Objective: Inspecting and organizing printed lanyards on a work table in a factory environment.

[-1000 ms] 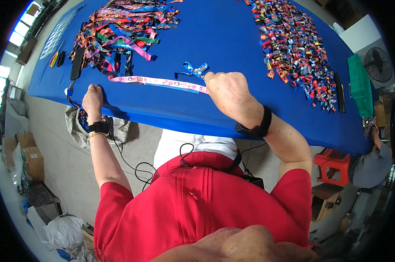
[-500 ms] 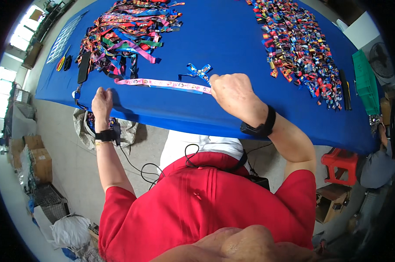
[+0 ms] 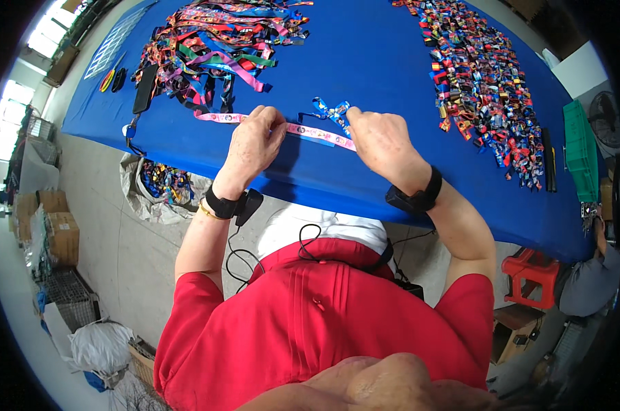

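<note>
A pink printed strap [image 3: 303,129] lies stretched across the near part of the blue table, with a thin blue strip along its lower edge. Over its middle my left hand [image 3: 255,140] is closed, fingertips pinched at the strap; whatever they hold is hidden. At the strap's right end my right hand [image 3: 385,140] forms a fist, gripping that end, as far as the fingers show. A looped blue printed strap [image 3: 334,113] touches the fingers of this fist. To the upper left spreads a pile of colourful lanyard straps [image 3: 214,41].
Many small folded printed straps [image 3: 477,82] cover the table's right side. A black phone-like slab [image 3: 145,89] lies left. Beyond the right edge are a green crate [image 3: 580,151], a red stool [image 3: 529,274] and another person's arm [image 3: 601,240]. A sack [image 3: 162,188] holds more straps below.
My left hand has moved right, from left of the pink strap to over its middle. My right hand stays at the strap's right end. The whole view has shifted slightly.
</note>
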Demonstrator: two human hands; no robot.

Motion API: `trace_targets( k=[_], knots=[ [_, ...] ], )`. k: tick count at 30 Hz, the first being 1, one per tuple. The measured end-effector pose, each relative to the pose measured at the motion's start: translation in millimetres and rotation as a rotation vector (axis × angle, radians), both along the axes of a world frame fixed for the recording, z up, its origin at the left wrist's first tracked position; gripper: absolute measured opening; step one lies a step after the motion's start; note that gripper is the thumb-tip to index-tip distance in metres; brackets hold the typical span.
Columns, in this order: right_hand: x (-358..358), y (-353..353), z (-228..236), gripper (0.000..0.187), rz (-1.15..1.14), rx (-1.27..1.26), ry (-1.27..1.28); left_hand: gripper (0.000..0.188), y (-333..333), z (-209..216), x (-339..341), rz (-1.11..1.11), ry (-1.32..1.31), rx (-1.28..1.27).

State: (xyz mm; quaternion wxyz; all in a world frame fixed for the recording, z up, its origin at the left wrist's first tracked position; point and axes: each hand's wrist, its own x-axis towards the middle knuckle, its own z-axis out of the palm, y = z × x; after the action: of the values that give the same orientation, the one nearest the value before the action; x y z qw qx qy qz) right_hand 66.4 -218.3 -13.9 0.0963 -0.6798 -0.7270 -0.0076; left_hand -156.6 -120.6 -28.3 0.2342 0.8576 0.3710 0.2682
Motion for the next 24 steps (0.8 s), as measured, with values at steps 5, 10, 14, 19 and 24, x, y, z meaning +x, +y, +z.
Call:
trace_targets(
  k=[5,10,14,19,24],
  knots=[
    [13.8,6.4,-1.8,0.014,-0.048,-0.008,0.036,0.012,7.6,6.4,20.8,-0.021,-0.021,0.034],
    [13.0,30.0,-6.5,0.014,-0.034,0.121,0.1,0.014,15.0,-7.7,42.1,-0.027,0.097,0.106],
    [6.6,48.8,-6.1,0.012,0.016,0.07,0.089,0.014,16.4,-18.8,50.7,-0.034,0.121,0.094],
    [0.7,64.7,-16.1,0.014,0.036,-0.016,0.06,0.012,18.0,-31.7,54.3,-0.068,0.131,0.086],
    [-1.7,73.6,-22.5,0.014,0.064,-0.068,0.128,0.012,25.0,-29.7,54.8,-0.101,0.194,0.061]
  ],
)
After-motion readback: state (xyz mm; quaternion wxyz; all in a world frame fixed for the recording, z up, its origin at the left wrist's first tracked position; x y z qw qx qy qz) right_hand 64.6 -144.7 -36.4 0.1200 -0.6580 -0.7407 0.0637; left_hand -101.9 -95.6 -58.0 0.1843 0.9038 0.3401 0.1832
